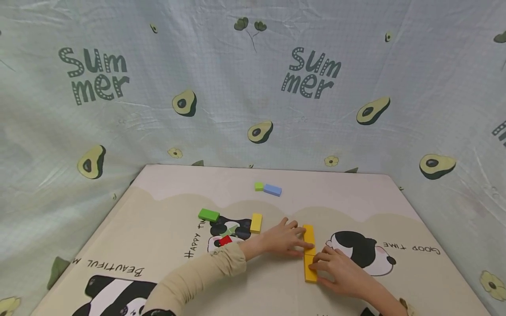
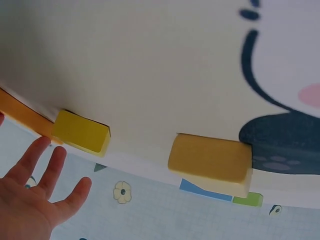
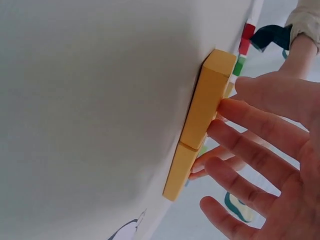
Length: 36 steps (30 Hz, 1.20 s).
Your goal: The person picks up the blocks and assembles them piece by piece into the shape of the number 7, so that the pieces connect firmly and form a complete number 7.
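Note:
Two orange-yellow blocks lie end to end on the table: the far block (image 1: 308, 232) and the near block (image 1: 310, 274). My left hand (image 1: 282, 238) reaches over from the left, its fingertips on the far block. At the near block's right side, my right hand (image 1: 341, 272) touches it with fingertips. The right wrist view shows this pair as one straight row (image 3: 202, 110), my right fingers extended along its side. Spread, fairly straight left fingers (image 2: 52, 172) show in the left wrist view, near an orange strip (image 2: 22, 115).
Left of my hands are a yellow block (image 1: 256, 223), a green block (image 1: 208, 215) and a red block (image 1: 225, 240). Farther back, a light green block (image 1: 258, 186) touches a blue block (image 1: 272, 189). A printed curtain (image 1: 221, 79) stands behind the table's far edge (image 1: 316, 171).

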Tool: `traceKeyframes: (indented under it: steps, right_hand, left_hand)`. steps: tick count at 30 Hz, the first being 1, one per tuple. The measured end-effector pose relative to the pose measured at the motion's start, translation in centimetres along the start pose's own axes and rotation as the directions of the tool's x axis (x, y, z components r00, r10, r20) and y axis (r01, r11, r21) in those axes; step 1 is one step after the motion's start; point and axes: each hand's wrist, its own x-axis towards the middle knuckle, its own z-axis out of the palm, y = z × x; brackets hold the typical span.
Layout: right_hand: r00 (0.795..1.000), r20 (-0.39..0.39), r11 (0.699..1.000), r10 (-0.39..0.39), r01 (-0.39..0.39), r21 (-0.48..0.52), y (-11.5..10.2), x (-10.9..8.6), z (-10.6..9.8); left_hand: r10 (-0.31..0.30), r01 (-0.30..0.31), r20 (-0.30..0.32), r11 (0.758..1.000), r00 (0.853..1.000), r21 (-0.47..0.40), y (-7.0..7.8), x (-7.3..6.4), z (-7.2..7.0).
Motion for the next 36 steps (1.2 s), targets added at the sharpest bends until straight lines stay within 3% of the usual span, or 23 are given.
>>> traceKeyframes:
  steps: [8,14,23,30,36]
  right_hand:
    - [0.994,-0.11,0.999,0.019,-0.016,0.029,0.2,0.2,0.5]
    - [0.988,-0.152,0.999,0.037,-0.04,-0.021,0.2,0.7,0.8]
    - [0.989,-0.086,0.99,0.119,-0.125,-0.064,0.6,1.2,0.8]
    - [0.99,-0.051,0.99,0.134,-0.136,-0.039,0.8,1.4,0.6]
    - [0.991,-0.03,0.991,0.132,-0.133,-0.02,0.9,1.3,0.8]
  left_hand:
    - [-0.007,0.006,-0.025,0.999,1.0,-0.034,0.0,0.2,0.2]
    - [-0.018,0.017,-0.035,1.0,0.999,-0.025,0.0,0.1,0.3]
    - [-0.001,0.0,-0.012,0.999,1.0,-0.043,-0.6,0.0,0.0]
    - [0.02,-0.018,0.02,0.994,1.0,-0.103,-1.2,0.0,-0.5]
    - [0.033,-0.029,0.046,0.995,0.998,-0.095,-1.4,-0.2,-0.5]
